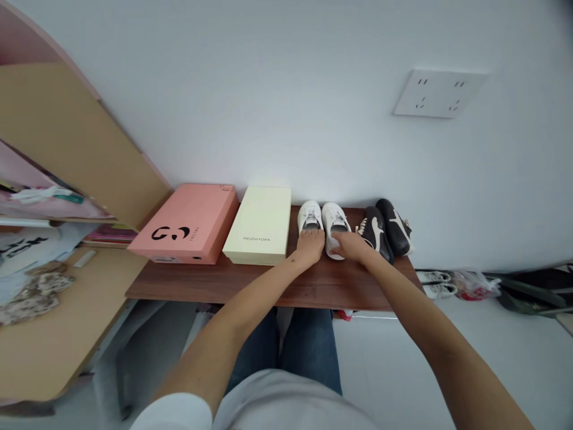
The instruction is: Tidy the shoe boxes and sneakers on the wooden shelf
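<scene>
**White sneakers (335, 222) under both hands, on the back edge of the bench (250, 285)**

From where I'm watching the head camera, the pair stands side by side near the middle of the bench's back edge, toes toward the wall and heels toward the person. The left hand (310, 247) is curled narrow over the heel of the left sneaker (310, 215). The fingers (342, 240) of the right hand (356, 246) lie across the heel of the right sneaker (335, 222). I cannot tell from this view whether either hand is gripping or only resting.

Just left of the pair lies a pale yellow MEIZHIYUAN shoebox (257, 224), and beyond it, at the bench's left end, a pink shoebox (188, 224) with a black logo. Just right of the white pair, a pair of black-and-white sneakers (380, 230) stands angled near the right end of the bench.

Above the bench, a white wall socket panel (439, 94) is set into the wall. Down on the floor to the right are white shoes (439, 283) beside a plastic bag (474, 285). To the left, a patterned cloth (33, 292) lies on a pale wooden desk (67, 352). The person's jeans (308, 352) show below the bench.
</scene>
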`<state>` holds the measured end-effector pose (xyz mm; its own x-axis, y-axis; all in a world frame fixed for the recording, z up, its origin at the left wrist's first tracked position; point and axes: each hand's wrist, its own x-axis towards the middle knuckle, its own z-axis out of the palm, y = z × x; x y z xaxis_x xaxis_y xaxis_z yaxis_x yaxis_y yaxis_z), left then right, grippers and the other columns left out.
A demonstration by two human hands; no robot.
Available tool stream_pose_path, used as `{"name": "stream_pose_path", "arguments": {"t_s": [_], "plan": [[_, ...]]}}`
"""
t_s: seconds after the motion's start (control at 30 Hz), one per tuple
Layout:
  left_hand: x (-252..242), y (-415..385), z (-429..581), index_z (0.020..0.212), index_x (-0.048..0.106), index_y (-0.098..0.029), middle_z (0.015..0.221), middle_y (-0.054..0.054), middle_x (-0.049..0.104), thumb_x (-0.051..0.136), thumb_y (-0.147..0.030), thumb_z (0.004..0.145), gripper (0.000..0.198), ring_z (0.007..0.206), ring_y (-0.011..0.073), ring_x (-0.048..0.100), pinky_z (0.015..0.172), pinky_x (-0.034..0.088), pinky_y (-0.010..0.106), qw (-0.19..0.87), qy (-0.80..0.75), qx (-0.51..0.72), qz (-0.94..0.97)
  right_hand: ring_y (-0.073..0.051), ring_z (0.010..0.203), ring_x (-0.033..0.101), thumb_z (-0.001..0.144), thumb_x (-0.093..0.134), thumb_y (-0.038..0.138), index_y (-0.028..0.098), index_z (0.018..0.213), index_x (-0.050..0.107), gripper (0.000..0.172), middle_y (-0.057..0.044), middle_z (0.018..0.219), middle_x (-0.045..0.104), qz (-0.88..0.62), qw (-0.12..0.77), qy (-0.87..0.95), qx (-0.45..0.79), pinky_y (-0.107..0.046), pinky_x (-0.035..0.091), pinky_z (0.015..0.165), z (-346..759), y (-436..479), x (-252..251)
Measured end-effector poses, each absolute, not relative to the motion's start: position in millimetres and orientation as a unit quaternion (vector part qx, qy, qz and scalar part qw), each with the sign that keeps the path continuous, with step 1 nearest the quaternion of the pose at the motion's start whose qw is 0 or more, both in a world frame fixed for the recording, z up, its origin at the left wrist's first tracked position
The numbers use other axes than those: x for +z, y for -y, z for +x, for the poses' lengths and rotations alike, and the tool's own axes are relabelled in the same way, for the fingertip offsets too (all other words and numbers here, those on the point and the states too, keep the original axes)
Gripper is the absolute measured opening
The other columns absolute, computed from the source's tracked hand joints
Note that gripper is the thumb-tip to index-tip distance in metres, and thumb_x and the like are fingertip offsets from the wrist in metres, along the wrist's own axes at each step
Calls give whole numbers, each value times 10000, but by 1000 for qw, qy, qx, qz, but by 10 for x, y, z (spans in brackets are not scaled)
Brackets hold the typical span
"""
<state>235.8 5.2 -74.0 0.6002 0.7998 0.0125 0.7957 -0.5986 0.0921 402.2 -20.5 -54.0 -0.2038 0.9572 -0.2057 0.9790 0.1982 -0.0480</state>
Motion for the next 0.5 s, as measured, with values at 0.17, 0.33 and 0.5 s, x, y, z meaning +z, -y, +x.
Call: {"name": "stream_pose_path", "arguments": {"t_s": [0.17, 0.33, 0.5], "plan": [[-706, -30, 2396, 1143, 535, -94, 1107, 203, 651, 681, -214, 820, 374, 1116, 319, 608, 951, 406, 422, 37, -455, 7, 890, -303, 1042, 657, 831, 665, 440, 210, 1096, 598, 357, -136, 1100, 705, 632, 87, -765, -88, -334, 456, 819, 3989, 180, -542], [-651, 14, 2441, 1118, 557, -82, 1112, 208, 643, 678, -221, 832, 341, 1126, 321, 603, 946, 406, 411, 34, -469, -10, 883, -307, 1059, 652, 831, 662, 442, 207, 1114, 598, 373, -138, 1128, 697, 625, 104, -769, -85, -346, 454, 845, 3963, 157, -570], [-591, 61, 2417, 1099, 571, -84, 1111, 200, 637, 669, -247, 841, 321, 1108, 312, 604, 927, 417, 400, 29, -469, -12, 883, -320, 1048, 648, 839, 654, 426, 177, 1074, 617, 345, -161, 1097, 700, 621, 106, -774, -66, -367, 446, 868, 3925, 202, -548]]}}
